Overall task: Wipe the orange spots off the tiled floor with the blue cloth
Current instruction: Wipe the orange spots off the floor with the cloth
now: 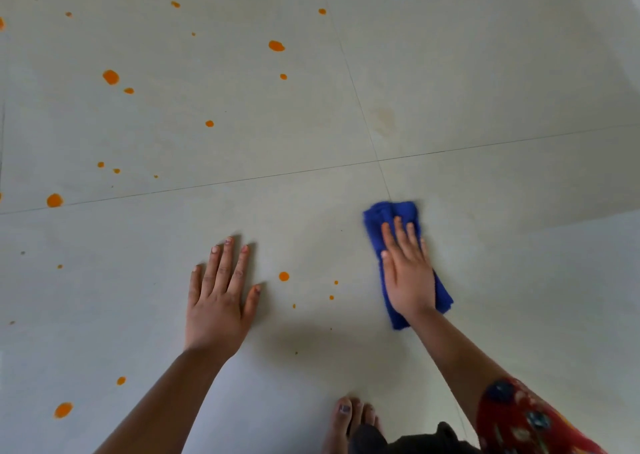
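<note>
A folded blue cloth (pixel 384 212) lies on the pale tiled floor (pixel 485 89), right of centre. My right hand (pixel 407 273) presses flat on top of it, fingers spread and pointing away from me. My left hand (pixel 216 297) rests palm down on the bare floor to the left, holding nothing. Between the two hands sit an orange spot (pixel 284 276) and a few tiny specks (pixel 331 297). Several more orange spots are scattered over the far left tile, such as a large orange spot (pixel 110 77), and near the lower left, such as an oval orange spot (pixel 63 410).
A bare foot (pixel 349 419) stands on the floor at the bottom edge, beside dark fabric. A red patterned sleeve (pixel 519 422) covers my right upper arm. Thin grout lines (pixel 242 179) cross the floor. The right-hand tiles show only a faint stain (pixel 382 121).
</note>
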### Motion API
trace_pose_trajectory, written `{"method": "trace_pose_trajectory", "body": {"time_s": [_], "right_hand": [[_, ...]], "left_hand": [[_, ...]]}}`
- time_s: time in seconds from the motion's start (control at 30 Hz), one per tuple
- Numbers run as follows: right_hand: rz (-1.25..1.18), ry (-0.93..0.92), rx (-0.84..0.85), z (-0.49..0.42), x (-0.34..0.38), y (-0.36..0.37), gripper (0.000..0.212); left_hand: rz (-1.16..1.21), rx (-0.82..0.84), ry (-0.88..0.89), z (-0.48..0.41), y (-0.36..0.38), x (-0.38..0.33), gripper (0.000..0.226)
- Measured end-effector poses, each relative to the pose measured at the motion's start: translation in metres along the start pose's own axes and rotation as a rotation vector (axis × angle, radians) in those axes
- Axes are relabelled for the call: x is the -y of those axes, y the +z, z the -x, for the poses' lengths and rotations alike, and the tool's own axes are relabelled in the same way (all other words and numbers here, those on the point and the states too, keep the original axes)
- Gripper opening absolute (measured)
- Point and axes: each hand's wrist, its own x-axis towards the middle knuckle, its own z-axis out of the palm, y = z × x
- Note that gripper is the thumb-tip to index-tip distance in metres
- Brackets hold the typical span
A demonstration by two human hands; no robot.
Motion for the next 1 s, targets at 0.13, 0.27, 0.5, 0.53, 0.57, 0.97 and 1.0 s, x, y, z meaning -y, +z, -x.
{"method": "trace_pose_trajectory", "body": {"time_s": [0.13, 0.27, 0.5, 0.53, 0.57, 0.97, 1.0], "right_hand": [[-0.035, 0.249, -0.029, -0.078, 0.015, -0.002, 0.063], [-0.037, -0.047, 0.0, -0.112, 0.072, 0.003, 0.059], [0.024, -0.355, 0.066, -0.036, 0.017, 0.0, 0.052], [-0.002, -0.179, 0.038, -0.049, 0.015, -0.002, 0.052], [-0.026, -0.043, 0.014, -0.066, 0.021, -0.002, 0.054], [0.061, -0.35, 0.056, -0.014, 0.018, -0.002, 0.052], [0.037, -0.186, 0.027, -0.027, 0.017, -0.003, 0.052]], "left_hand": [[0.01, -0.012, 0.0, 0.001, 0.001, -0.001, 0.064], [-0.002, -0.01, 0.007, 0.0, 0.001, 0.001, 0.065], [0.002, 0.003, -0.006, 0.0, -0.001, -0.001, 0.064], [0.001, 0.007, -0.005, 0.0, -0.001, -0.002, 0.064], [0.003, 0.009, -0.006, 0.0, -0.001, -0.001, 0.064], [0.127, 0.034, -0.012, 0.007, -0.02, 0.026, 0.07], [0.147, 0.017, -0.013, 0.009, -0.021, 0.027, 0.068]]}}
